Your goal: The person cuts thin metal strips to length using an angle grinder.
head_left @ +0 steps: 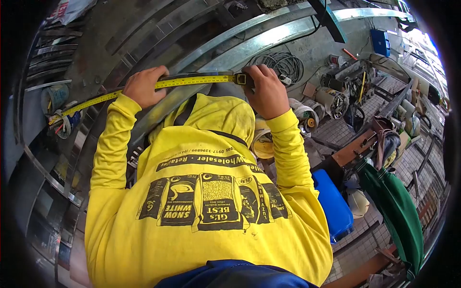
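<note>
A yellow tape measure blade (192, 80) is pulled out in a long line across my front, along a narrow dark metal bar (189, 75). My left hand (145, 87) is closed round the blade partway along, its fingertips over the far edge. To the right, my right hand (267, 92) grips the tape's dark case (240, 78) at the end of the blade. Past my left hand, the blade runs down to the far left, close to a bucket (72, 122).
Long steel tubes (269, 41) cross the floor ahead. A coiled cable (288, 65), several buckets and tools lie to the right. Nearer are a blue plastic container (333, 204) and a green cloth (396, 216). More metal bars (50, 60) are stacked at left.
</note>
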The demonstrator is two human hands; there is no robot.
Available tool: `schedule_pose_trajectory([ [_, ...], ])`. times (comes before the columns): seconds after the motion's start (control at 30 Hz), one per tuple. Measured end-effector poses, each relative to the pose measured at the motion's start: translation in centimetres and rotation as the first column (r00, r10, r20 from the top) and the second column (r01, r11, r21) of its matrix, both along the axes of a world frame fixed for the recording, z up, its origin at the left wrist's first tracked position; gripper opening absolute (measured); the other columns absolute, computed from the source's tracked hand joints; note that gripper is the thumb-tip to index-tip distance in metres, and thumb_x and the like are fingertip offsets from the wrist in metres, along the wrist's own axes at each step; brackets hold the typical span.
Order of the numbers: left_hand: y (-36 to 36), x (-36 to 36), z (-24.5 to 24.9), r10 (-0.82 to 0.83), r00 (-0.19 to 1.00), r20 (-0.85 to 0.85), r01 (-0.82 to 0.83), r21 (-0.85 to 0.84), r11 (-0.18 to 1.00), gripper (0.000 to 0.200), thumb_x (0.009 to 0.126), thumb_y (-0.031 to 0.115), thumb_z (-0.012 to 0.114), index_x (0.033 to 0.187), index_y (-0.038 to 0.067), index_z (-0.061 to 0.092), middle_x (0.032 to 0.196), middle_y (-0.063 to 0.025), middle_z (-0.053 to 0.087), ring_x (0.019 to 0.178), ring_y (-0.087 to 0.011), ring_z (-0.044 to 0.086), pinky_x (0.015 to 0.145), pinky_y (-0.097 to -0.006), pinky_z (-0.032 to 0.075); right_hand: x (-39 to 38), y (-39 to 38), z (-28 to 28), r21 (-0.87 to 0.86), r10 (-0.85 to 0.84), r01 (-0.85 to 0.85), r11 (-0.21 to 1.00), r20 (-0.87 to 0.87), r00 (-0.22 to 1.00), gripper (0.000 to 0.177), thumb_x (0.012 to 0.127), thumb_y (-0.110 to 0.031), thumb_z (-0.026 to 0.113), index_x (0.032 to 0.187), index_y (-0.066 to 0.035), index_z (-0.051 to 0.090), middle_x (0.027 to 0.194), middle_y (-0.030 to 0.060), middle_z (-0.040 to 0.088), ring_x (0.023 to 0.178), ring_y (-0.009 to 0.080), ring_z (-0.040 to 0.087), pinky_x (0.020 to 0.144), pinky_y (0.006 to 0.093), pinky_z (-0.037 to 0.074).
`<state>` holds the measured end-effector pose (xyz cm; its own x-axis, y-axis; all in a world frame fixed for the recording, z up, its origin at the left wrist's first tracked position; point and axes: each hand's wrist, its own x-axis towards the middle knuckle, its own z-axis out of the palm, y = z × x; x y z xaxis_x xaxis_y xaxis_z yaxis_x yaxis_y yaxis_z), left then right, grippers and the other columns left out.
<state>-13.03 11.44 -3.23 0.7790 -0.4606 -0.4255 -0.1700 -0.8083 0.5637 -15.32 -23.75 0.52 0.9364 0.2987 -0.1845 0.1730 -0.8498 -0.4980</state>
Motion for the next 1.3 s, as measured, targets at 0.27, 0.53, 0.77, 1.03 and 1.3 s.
schedule_pose_trajectory([
  [0.27,-10.1,3.7,0.6,0.089,0.965,-0.246,-0.059,0.129,0.990,0.059,0.087,0.061,0.070,0.096,0.002,0.066,0.094,-0.0212,0.070,0.092,-0.0381,0.068,0.079,-0.0462,0.052,0.3,-0.1,-0.7,0.061,-0.033,0.033,0.998,0.003,0.999,0.039,0.082,-0.014,0.077,0.117,-0.007,0.061,0.102,0.0128,0.064,0.098,0.0356,0.062,0.084,0.0437,0.053],
  [0.53,-11.5,4.0,-1.1,0.165,0.973,-0.159,-0.166,0.009,0.986,0.061,0.079,0.057,0.081,0.076,0.000,0.060,0.074,-0.0171,0.064,0.068,-0.0301,0.061,0.064,-0.0422,0.047,0.6,-0.7,-1.1,0.136,-0.060,0.061,0.989,-0.010,0.998,0.041,0.078,-0.015,0.079,0.112,-0.007,0.057,0.101,0.0143,0.062,0.098,0.0381,0.061,0.081,0.0464,0.052],
  [0.77,-12.3,4.5,-0.8,0.196,0.950,-0.242,-0.186,0.064,0.981,0.063,0.068,0.060,0.086,0.074,0.003,0.059,0.079,-0.0165,0.067,0.077,-0.0335,0.067,0.072,-0.0433,0.051,1.2,-1.5,-1.5,0.185,-0.054,0.073,0.980,-0.109,0.993,0.047,0.079,-0.013,0.082,0.119,-0.003,0.060,0.108,0.0163,0.066,0.099,0.0379,0.066,0.085,0.0426,0.053],
  [1.03,-12.4,5.0,-1.1,0.208,0.940,-0.269,-0.202,0.048,0.978,0.063,0.067,0.057,0.089,0.072,0.003,0.056,0.074,-0.0144,0.062,0.071,-0.0291,0.060,0.067,-0.0414,0.047,1.8,-1.8,-1.9,0.268,-0.029,0.062,0.961,-0.127,0.991,0.053,0.078,-0.012,0.083,0.123,-0.003,0.057,0.113,0.0197,0.065,0.105,0.0422,0.064,0.088,0.0457,0.053],
  [1.3,-12.2,4.9,-1.4,0.212,0.930,-0.300,-0.214,0.029,0.976,0.064,0.066,0.057,0.089,0.072,0.003,0.055,0.075,-0.0147,0.063,0.070,-0.0284,0.060,0.069,-0.0405,0.049,2.0,-1.8,-1.9,0.269,-0.011,0.045,0.962,-0.127,0.992,0.054,0.078,-0.013,0.083,0.124,-0.003,0.055,0.113,0.0205,0.064,0.105,0.0434,0.064,0.087,0.0468,0.053],
])
